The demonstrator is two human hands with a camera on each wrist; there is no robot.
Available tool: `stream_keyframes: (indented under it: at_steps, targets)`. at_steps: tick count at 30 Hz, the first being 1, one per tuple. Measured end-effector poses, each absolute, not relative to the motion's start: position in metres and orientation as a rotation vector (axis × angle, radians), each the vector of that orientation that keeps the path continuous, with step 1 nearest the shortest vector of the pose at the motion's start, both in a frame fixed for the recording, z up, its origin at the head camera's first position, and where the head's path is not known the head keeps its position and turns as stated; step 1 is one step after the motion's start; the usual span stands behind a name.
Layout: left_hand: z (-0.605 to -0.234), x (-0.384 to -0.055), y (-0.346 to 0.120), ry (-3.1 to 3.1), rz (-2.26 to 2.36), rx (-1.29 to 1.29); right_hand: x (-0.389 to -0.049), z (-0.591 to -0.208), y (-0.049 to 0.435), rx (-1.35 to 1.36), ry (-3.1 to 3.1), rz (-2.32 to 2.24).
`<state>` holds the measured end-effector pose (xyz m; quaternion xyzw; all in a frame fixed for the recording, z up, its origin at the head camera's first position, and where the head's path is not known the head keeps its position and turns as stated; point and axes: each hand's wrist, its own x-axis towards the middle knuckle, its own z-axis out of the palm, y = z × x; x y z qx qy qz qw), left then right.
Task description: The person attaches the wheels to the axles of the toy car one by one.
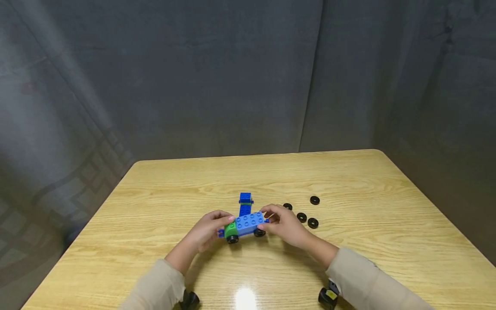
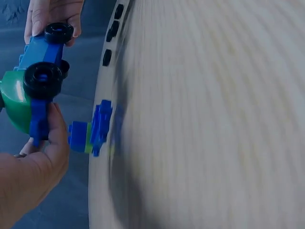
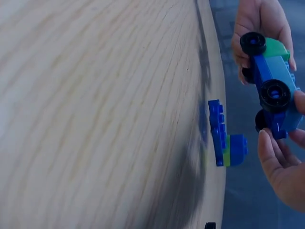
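A small toy car (image 1: 244, 226) built of a light blue brick, a green rounded brick and black wheels is held just above the wooden table (image 1: 155, 206). My left hand (image 1: 224, 224) grips its green end and my right hand (image 1: 270, 218) pinches its blue end. The left wrist view shows the car (image 2: 40, 67) from below with my left hand (image 2: 45, 138) around the blue axle piece. In the right wrist view the car (image 3: 274, 81) sits between both hands, and my right hand (image 3: 279, 143) holds its near end.
A second blue piece with a green layer (image 1: 245, 203) lies on the table just behind the car. Several loose black tyres (image 1: 306, 215) lie to the right of my right hand. A grey fabric backdrop surrounds the table.
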<state>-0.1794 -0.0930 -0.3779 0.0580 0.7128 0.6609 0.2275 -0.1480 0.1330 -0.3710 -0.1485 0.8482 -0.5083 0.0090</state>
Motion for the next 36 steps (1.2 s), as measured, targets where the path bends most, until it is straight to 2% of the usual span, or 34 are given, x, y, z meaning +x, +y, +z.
stream_keyframes:
  at_steps: [10,22,36]
  targets:
    - [-0.368,-0.202,-0.106,2.150,1.721,0.106,-0.158,-0.371,0.107,-0.521,2.645,-1.542]
    - [-0.361,-0.227,-0.139,2.389,1.356,0.191,-0.173,-0.373,0.065,-0.573,2.795,-1.402]
    - [-0.361,-0.246,-0.154,2.458,1.159,0.160,-0.183,-0.387,0.019,-0.432,2.881,-1.195]
